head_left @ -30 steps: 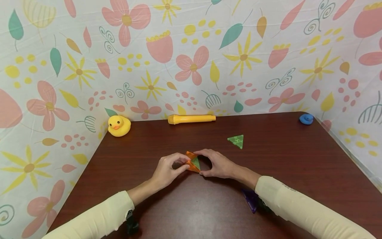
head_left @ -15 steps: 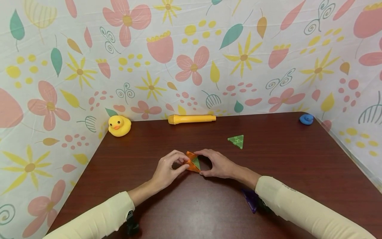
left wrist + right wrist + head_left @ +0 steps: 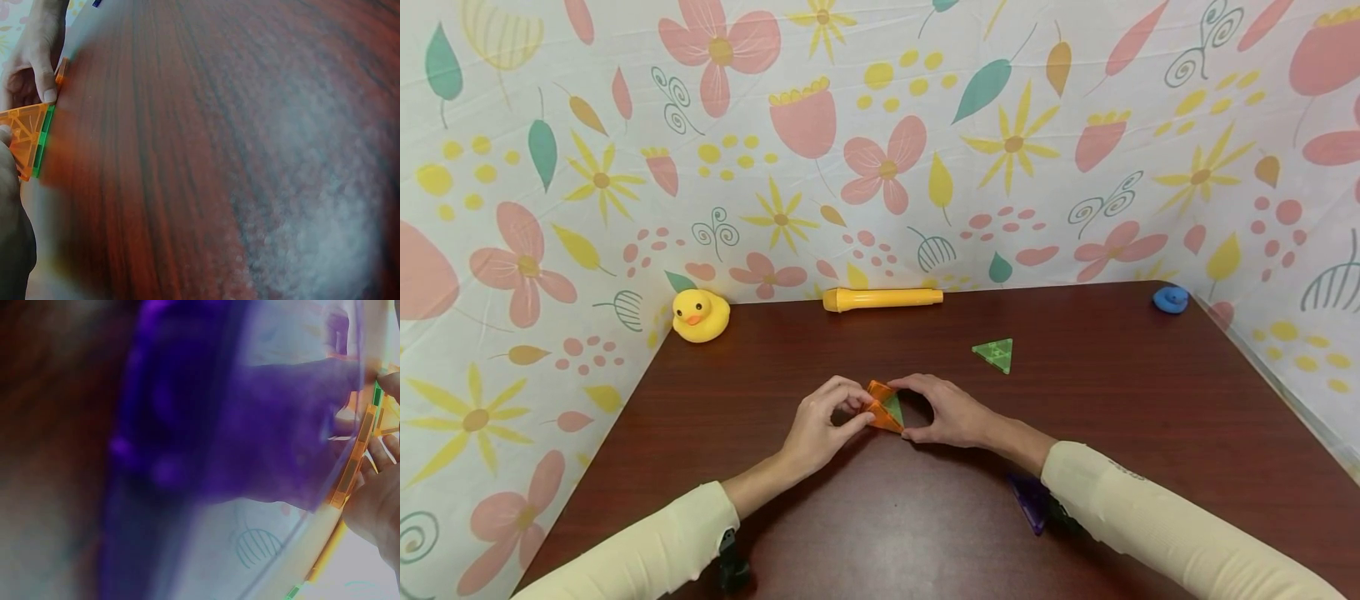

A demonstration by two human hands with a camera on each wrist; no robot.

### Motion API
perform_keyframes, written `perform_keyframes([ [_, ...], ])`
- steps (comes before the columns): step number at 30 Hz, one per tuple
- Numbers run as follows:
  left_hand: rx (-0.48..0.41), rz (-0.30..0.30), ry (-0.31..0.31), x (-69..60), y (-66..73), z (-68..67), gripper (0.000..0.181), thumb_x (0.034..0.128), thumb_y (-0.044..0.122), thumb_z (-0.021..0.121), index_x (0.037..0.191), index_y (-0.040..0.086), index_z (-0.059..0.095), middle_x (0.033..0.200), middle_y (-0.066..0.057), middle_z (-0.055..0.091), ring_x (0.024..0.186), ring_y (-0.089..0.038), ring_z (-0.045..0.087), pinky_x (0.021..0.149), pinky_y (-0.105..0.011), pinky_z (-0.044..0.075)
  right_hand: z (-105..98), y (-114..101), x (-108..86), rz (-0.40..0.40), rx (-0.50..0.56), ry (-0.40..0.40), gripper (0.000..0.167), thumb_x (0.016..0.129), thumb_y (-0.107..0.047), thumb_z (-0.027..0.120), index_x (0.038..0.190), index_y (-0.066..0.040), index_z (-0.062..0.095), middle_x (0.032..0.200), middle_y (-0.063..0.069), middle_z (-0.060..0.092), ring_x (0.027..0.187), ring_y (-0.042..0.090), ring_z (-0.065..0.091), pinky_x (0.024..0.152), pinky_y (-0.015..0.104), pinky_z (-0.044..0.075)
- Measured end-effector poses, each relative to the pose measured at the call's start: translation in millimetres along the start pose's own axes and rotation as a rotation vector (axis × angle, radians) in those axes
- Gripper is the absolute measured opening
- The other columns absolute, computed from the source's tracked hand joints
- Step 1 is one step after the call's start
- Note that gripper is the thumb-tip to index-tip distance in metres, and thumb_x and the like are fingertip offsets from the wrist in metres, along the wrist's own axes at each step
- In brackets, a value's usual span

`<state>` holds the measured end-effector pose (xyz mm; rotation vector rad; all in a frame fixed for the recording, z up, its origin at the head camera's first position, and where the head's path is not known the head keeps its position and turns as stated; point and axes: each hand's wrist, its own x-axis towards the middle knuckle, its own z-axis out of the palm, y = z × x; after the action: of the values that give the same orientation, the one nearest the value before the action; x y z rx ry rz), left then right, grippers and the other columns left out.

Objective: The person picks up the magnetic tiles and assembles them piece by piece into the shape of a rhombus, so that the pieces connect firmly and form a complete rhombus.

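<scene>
Orange triangular magnetic tiles (image 3: pixel 886 417) and a green triangular one (image 3: pixel 892 407) stand joined at an angle on the dark wood table. My left hand (image 3: pixel 822 425) pinches an orange tile between thumb and fingers. Across from it, my right hand (image 3: pixel 951 412) holds the joined tiles at their edges, with thumb at the near corner and fingertips at the far one. In the left wrist view, the orange tile (image 3: pixel 26 134) meets the green tile's edge (image 3: pixel 44 142). A purple tile (image 3: pixel 181 406) fills much of the right wrist view, close and blurred.
Beyond the hands lies a loose green triangular tile (image 3: pixel 997 354). The purple tile (image 3: pixel 1028 502) is partly behind the right sleeve. Along the back are a yellow rubber duck (image 3: pixel 700 317), a yellow microphone-shaped toy (image 3: pixel 883 299) and a small blue duck (image 3: pixel 1169 299). Flowered cloth (image 3: pixel 880 125) hangs behind.
</scene>
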<state>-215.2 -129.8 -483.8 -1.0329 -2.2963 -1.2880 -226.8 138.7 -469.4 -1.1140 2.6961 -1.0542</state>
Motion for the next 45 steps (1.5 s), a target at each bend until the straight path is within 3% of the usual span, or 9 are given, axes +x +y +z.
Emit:
perform_keyframes([
  [20,-0.008,-0.043,-0.015,0.2,-4.6,-1.7,0.026,0.0916,0.009,0.085,0.113,0.012,0.07,0.108,0.0,0.069,0.092,-0.016,0.069,0.08,-0.032,0.062,0.1,-1.3,-0.8,0.013,0.004,0.003,0.07,0.089,-0.021,0.089,0.15,-0.008,0.056,0.145,0.009,0.062,0.136,0.03,0.057,0.112,0.053,0.046],
  [30,0.025,-0.094,-0.091,-1.9,-6.6,-2.9,0.04,0.0911,0.012,0.086,0.128,0.012,0.07,0.12,0.001,0.072,0.101,-0.014,0.071,0.084,-0.031,0.062,1.4,-1.7,-0.6,0.021,-0.004,0.016,0.07,0.088,-0.023,0.09,0.149,-0.008,0.057,0.143,0.009,0.063,0.136,0.03,0.057,0.112,0.053,0.046],
  [45,0.031,-0.109,-0.13,-1.1,-5.8,-3.9,0.039,0.0921,0.01,0.084,0.128,0.009,0.07,0.121,-0.004,0.074,0.103,-0.016,0.073,0.085,-0.032,0.062,-3.0,-3.1,-0.2,0.033,0.015,-0.001,0.074,0.088,-0.026,0.091,0.15,-0.006,0.055,0.146,0.01,0.062,0.138,0.03,0.056,0.113,0.052,0.046],
])
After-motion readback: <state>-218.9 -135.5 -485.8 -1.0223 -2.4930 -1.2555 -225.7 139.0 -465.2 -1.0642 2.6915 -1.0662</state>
